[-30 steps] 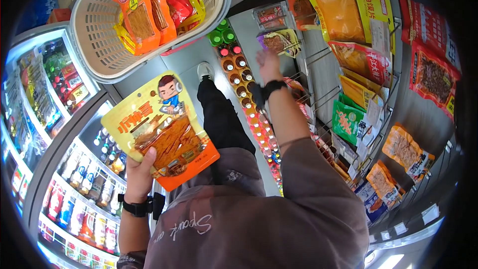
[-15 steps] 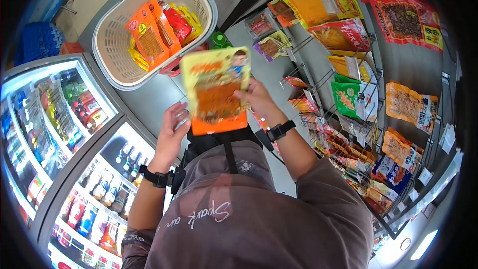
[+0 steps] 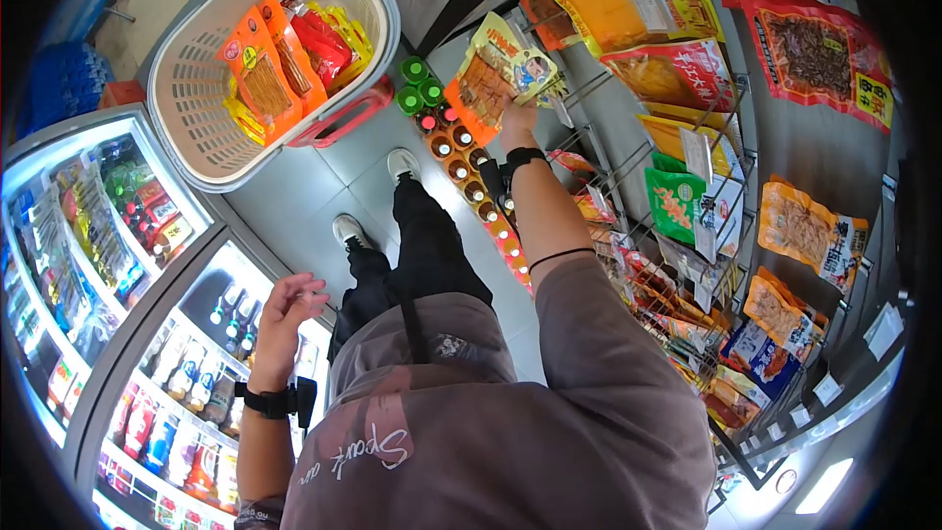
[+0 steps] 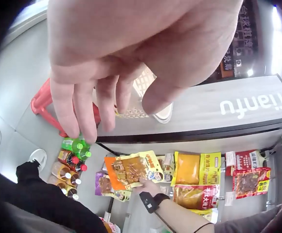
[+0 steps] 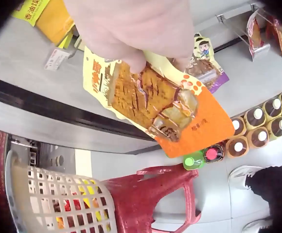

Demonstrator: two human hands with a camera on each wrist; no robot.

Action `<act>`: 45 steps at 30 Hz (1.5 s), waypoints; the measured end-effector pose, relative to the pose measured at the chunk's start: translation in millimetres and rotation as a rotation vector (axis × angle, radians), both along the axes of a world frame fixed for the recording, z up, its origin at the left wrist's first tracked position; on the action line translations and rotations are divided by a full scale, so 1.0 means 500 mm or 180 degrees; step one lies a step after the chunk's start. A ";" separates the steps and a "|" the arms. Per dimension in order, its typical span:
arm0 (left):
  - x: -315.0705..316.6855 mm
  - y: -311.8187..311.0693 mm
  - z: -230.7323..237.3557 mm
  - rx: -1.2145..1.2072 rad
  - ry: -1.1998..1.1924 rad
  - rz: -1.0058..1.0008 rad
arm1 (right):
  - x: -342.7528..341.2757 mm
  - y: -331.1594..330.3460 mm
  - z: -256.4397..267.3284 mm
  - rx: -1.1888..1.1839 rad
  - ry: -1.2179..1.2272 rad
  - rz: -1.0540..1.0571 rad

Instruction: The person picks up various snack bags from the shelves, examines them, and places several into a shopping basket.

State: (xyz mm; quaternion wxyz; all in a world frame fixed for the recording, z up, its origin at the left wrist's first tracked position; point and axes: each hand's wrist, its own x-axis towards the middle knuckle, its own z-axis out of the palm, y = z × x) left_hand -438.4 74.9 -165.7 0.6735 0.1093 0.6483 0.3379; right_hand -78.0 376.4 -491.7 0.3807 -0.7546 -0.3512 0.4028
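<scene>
My right hand (image 3: 518,124) pinches a yellow and orange snack pouch (image 3: 488,79) with a cartoon figure on it, held out at the rack's end. In the right wrist view the thumb and fingers grip the edge of the pouch (image 5: 150,99). Just behind it, a purple and yellow snack packet (image 5: 214,77) hangs on the rack, partly covered. My left hand (image 3: 287,319) is held away at the left, fingers loosely bent, with nothing in it. The left wrist view has this hand (image 4: 126,63) large across the top.
A beige basket (image 3: 175,123) with several orange, red and yellow packets rests on a red stool (image 5: 141,194). Bottles (image 3: 456,162) line the floor below the rack (image 3: 613,177) of hanging snack bags. A lit drinks cooler (image 3: 186,275) stands on the left.
The pouch passed from my left hand to my right, which then carried it forward and right to the rack. The left hand let go and drew back to the left.
</scene>
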 end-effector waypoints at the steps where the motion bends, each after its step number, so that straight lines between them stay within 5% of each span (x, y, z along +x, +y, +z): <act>1: 0.000 -0.004 -0.005 -0.0007 -0.0032 0.0021 | -0.006 0.003 0.015 0.0064 0.0195 -0.0031; 22: 0.015 0.004 -0.020 -0.0068 0.0076 -0.0052 | -0.070 0.039 0.119 0.0213 0.1368 -0.0479; 25: 0.017 0.004 -0.024 -0.0125 0.0101 -0.0017 | -0.031 0.094 0.070 0.0145 0.0901 -0.0445; 29: 0.022 -0.001 -0.039 -0.0199 0.0101 0.0160 | -0.001 0.169 0.080 0.0126 0.1293 -0.0729; 36: 0.041 -0.008 -0.042 -0.0329 0.0086 0.0429 | 0.013 0.213 0.065 -0.0904 0.0596 -0.0817; 40: 0.049 -0.007 -0.042 -0.0325 0.0085 0.0426 | -0.023 0.104 -0.016 -0.0987 0.1196 -0.0332; 42: 0.049 0.014 -0.026 -0.0210 -0.0016 0.0425 | -0.091 0.041 0.020 -0.1588 0.1400 -0.0813; 44: 0.047 0.026 -0.017 -0.0163 0.0027 0.0416 | -0.128 -0.039 0.087 -0.1853 0.1523 -0.0129; 45: 0.046 0.027 -0.017 -0.0109 0.0034 0.0437 | -0.110 -0.084 0.070 -0.1865 0.1527 0.0764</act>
